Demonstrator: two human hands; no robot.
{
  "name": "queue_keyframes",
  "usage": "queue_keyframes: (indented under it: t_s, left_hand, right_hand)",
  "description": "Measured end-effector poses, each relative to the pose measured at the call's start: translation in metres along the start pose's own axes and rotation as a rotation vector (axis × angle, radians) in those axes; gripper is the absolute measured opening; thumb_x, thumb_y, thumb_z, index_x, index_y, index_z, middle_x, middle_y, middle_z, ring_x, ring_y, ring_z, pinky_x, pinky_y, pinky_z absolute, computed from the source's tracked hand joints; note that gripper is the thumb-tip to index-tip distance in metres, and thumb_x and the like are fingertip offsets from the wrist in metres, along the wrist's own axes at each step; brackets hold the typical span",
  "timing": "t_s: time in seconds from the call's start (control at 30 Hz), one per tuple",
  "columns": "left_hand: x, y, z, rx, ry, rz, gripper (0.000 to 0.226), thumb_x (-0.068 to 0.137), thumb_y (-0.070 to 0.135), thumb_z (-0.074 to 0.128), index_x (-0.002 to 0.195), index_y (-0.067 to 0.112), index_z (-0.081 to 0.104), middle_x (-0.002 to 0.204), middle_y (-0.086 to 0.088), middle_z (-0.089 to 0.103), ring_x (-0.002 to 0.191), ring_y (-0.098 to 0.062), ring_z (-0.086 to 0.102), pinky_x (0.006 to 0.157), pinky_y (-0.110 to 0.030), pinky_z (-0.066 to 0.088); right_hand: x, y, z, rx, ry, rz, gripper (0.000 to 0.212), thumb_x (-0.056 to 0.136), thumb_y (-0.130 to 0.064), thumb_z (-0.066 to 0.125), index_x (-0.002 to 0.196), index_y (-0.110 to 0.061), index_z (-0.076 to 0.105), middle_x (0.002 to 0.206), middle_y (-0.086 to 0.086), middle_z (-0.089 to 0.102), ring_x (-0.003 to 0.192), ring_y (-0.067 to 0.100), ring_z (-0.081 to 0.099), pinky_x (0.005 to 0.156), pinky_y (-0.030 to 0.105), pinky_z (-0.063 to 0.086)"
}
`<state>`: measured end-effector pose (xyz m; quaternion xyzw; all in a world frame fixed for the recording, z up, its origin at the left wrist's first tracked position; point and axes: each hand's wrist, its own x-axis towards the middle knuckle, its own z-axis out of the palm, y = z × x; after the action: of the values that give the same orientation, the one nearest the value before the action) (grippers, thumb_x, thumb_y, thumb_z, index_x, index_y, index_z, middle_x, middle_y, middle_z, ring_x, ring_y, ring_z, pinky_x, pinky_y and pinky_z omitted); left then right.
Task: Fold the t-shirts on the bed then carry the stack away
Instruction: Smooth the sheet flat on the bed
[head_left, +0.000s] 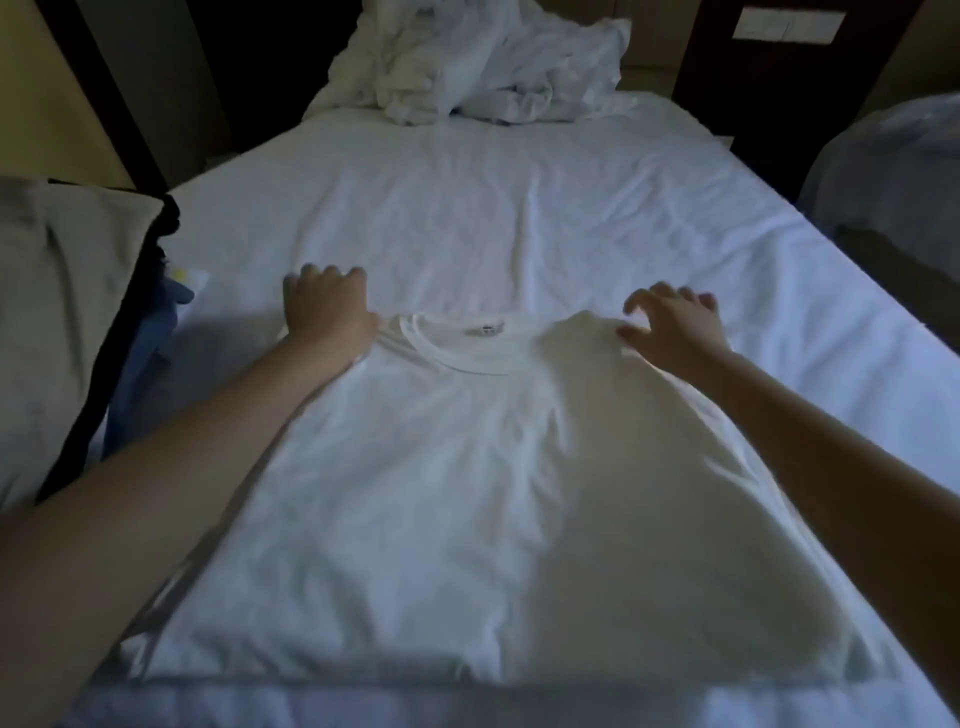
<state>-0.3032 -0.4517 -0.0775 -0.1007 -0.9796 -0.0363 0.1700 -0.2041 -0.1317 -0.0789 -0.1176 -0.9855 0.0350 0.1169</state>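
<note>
A white t-shirt (483, 467) lies flat on the bed (519, 218), front up, with its collar pointing away from me and its hem near the bed's front edge. My left hand (324, 304) is at the shirt's left shoulder, fingers curled down over the cloth's edge. Over the right shoulder is my right hand (675, 325), slightly blurred, with fingers spread and the thumb touching the fabric. A heap of crumpled white shirts (467, 67) sits at the far end of the bed.
A grey cushion or bag with a black edge (67, 312) and some blue cloth (150, 353) lie at the bed's left side. Another bed or covered shape (893, 171) stands to the right. A dark headboard is behind the heap.
</note>
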Motion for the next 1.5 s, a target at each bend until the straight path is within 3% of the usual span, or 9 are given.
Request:
queue_keyframes:
  t_s: [0.17, 0.3, 0.5, 0.77, 0.93, 1.07, 1.17, 1.3, 1.5]
  left_hand:
    - [-0.05, 0.063, -0.003, -0.129, -0.131, 0.406, 0.075, 0.077, 0.063, 0.008, 0.134, 0.035, 0.047, 0.142, 0.004, 0.046, 0.131, -0.026, 0.039, 0.105, -0.044, 0.027]
    - [-0.065, 0.06, 0.031, -0.139, -0.368, 0.325, 0.05, 0.096, 0.058, 0.016, 0.145, 0.05, 0.01, 0.158, 0.017, 0.006, 0.146, -0.016, 0.004, 0.114, -0.051, 0.006]
    - [-0.084, 0.058, -0.008, -0.283, -0.248, 0.238, 0.061, 0.088, 0.058, 0.017, 0.146, 0.039, 0.025, 0.154, 0.005, 0.027, 0.144, -0.021, 0.017, 0.113, -0.046, 0.009]
    - [-0.163, 0.053, -0.018, -0.135, -0.426, 0.26, 0.065, 0.085, 0.066, 0.008, 0.147, 0.046, 0.011, 0.159, 0.01, 0.004, 0.146, -0.021, 0.002, 0.114, -0.056, 0.001]
    - [-0.2, 0.044, -0.032, -0.147, -0.347, 0.401, 0.077, 0.074, 0.068, -0.001, 0.146, 0.046, 0.015, 0.159, 0.009, 0.009, 0.146, -0.024, 0.004, 0.111, -0.06, 0.001]
    - [-0.231, 0.043, -0.031, -0.112, -0.223, 0.465, 0.053, 0.085, 0.049, 0.03, 0.127, 0.034, 0.058, 0.136, 0.0, 0.055, 0.122, -0.03, 0.054, 0.093, -0.067, 0.037]
    - [-0.227, 0.044, -0.035, -0.133, -0.291, 0.432, 0.067, 0.081, 0.058, 0.009, 0.14, 0.044, 0.037, 0.153, 0.008, 0.03, 0.14, -0.024, 0.03, 0.108, -0.061, 0.018]
    - [-0.22, 0.044, -0.041, -0.173, -0.43, 0.41, 0.05, 0.095, 0.057, 0.018, 0.145, 0.049, 0.016, 0.158, 0.014, 0.005, 0.146, -0.019, 0.004, 0.113, -0.053, 0.002]
    - [-0.169, 0.052, -0.055, -0.445, -0.432, 0.377, 0.047, 0.088, 0.05, 0.036, 0.119, 0.025, 0.061, 0.132, -0.001, 0.055, 0.123, -0.025, 0.048, 0.102, -0.036, 0.038]
  right_hand:
    - [-0.056, -0.062, -0.001, 0.044, 0.009, -0.175, 0.051, 0.095, -0.054, 0.032, 0.14, -0.03, 0.038, 0.152, -0.002, 0.03, 0.139, 0.029, 0.024, 0.113, 0.041, 0.011]
    - [-0.079, -0.055, 0.026, 0.028, -0.262, -0.107, 0.05, 0.097, -0.055, 0.022, 0.145, -0.047, 0.012, 0.157, -0.014, 0.007, 0.144, 0.031, 0.004, 0.115, 0.044, 0.004]
    - [-0.107, -0.073, -0.007, 0.158, -0.097, -0.022, 0.062, 0.092, -0.061, 0.012, 0.146, -0.034, 0.025, 0.157, -0.005, 0.014, 0.145, 0.026, 0.007, 0.116, 0.041, -0.002]
    - [-0.174, -0.09, 0.005, 0.011, -0.216, -0.109, 0.087, 0.068, -0.067, -0.008, 0.147, -0.037, 0.013, 0.158, -0.002, 0.009, 0.144, 0.034, 0.004, 0.113, 0.051, 0.0]
    - [-0.231, -0.123, -0.006, 0.049, 0.076, -0.084, 0.063, 0.086, -0.056, 0.023, 0.129, -0.023, 0.057, 0.132, 0.008, 0.057, 0.122, 0.041, 0.049, 0.105, 0.05, 0.03]
    - [-0.263, -0.137, 0.013, 0.041, -0.042, -0.097, 0.058, 0.089, -0.052, 0.03, 0.129, -0.021, 0.057, 0.128, 0.012, 0.059, 0.114, 0.041, 0.056, 0.097, 0.048, 0.041]
    - [-0.262, -0.134, 0.008, 0.077, -0.043, -0.067, 0.058, 0.087, -0.051, 0.03, 0.127, -0.021, 0.059, 0.13, 0.01, 0.058, 0.117, 0.039, 0.055, 0.098, 0.049, 0.041]
    - [-0.292, -0.149, -0.007, 0.378, -0.017, 0.007, 0.061, 0.085, -0.049, 0.023, 0.122, -0.017, 0.06, 0.131, 0.005, 0.057, 0.125, 0.03, 0.047, 0.104, 0.036, 0.022]
    - [-0.337, -0.204, -0.042, 1.571, -0.207, 0.634, 0.028, 0.093, -0.015, 0.052, 0.12, -0.019, 0.049, 0.104, -0.005, 0.058, 0.093, 0.006, 0.055, 0.071, 0.014, 0.045]
